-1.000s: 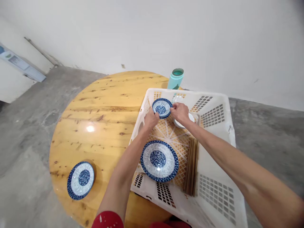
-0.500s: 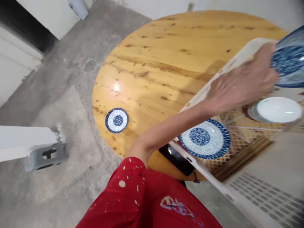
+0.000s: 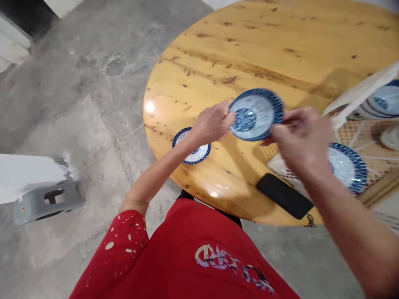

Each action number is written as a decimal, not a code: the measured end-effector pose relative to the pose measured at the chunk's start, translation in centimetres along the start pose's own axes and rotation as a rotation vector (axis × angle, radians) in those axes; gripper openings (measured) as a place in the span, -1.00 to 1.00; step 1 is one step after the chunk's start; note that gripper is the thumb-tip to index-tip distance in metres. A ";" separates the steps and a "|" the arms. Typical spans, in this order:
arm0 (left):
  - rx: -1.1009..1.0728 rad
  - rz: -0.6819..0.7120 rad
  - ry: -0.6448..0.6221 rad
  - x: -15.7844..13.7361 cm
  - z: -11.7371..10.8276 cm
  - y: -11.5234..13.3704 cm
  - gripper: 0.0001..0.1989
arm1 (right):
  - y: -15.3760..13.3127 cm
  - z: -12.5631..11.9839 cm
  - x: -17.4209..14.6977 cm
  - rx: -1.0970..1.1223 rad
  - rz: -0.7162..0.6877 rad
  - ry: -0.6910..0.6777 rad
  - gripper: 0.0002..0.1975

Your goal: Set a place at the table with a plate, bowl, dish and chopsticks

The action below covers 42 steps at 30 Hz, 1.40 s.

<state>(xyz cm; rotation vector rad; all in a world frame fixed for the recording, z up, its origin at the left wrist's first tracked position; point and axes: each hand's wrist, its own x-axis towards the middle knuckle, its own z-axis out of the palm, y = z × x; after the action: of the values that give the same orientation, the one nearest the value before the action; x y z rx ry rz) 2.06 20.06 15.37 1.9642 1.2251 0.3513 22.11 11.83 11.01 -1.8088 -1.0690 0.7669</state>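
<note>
Above the table, a blue-and-white plate (image 3: 258, 112) hangs tilted between both hands. My left hand (image 3: 214, 121) is closed on its left edge, thumb on the upper face. At its right edge my right hand (image 3: 304, 139) grips with thumb and fingers, slightly blurred. A second blue-and-white plate (image 3: 201, 154) lies on the table, partly covered by my left wrist and forearm. Another patterned plate (image 3: 349, 168) sits in the white basket (image 3: 363, 97), half hidden behind my right hand and forearm.
The round wooden table (image 3: 249, 54) has a black phone (image 3: 285, 195) near its front edge, beside the basket. Inside the basket's far end is more blue-and-white crockery (image 3: 386, 99). A grey stool (image 3: 50, 201) stands on the concrete floor at left.
My left hand has brought the plate from over the basket leftward above the table. My right hand has come into view and holds its other edge. The view has shifted too.
</note>
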 end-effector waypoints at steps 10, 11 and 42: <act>0.053 -0.193 -0.076 -2.9 1.2 -15.4 -0.78 | 3.3 14.8 -3.1 -0.103 0.268 -0.178 -0.78; 0.069 -0.207 -0.084 -3.0 1.4 -16.0 -0.77 | 3.8 15.4 -3.2 -0.124 0.281 -0.187 -0.77; 0.307 -0.180 -0.103 -1.6 2.3 -20.1 -0.66 | 7.2 19.4 -4.1 -0.213 0.349 -0.232 -0.72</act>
<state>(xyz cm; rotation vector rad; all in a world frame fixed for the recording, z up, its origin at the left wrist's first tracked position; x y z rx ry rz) -10.22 22.28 -0.68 2.0765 1.4425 -0.0317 6.90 13.57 -3.45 -2.1621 -1.0227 1.1291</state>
